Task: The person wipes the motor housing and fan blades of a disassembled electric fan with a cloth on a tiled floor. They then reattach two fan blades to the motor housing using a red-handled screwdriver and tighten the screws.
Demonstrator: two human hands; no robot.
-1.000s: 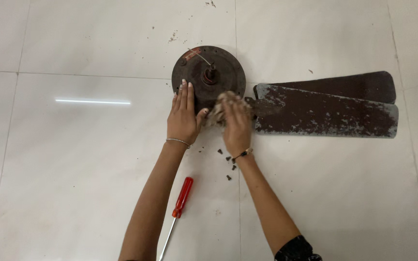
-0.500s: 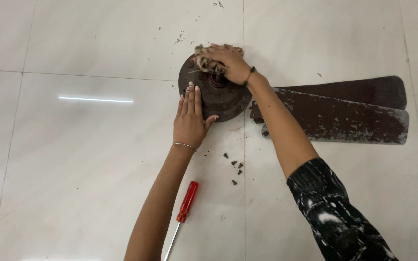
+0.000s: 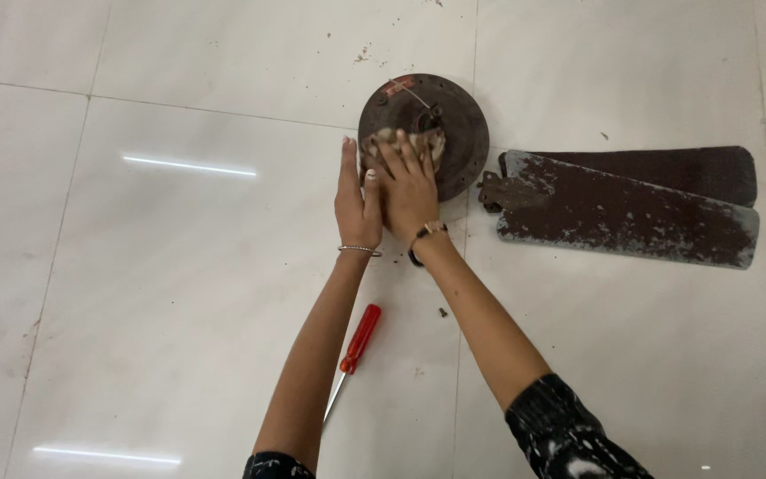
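Here, pale floor tiles [image 3: 179, 293] lie open to your left and below, while 2 rusty fan blades [image 3: 631, 208] crowd the right, their long axes running left to right. The round fan motor [image 3: 454, 115] lies flat, shaft end up, at the top centre. Your right hand [image 3: 408, 191] presses a cloth [image 3: 427, 142] onto its near rim, fingers spread; your left hand [image 3: 356, 200] stands flat against its left edge, fingers straight together. A red-handled screwdriver [image 3: 356, 341] lies between your forearms, tip toward you.

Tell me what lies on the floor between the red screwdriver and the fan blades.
The right forearm crosses that stretch in the head view, with small dark debris on the white floor.
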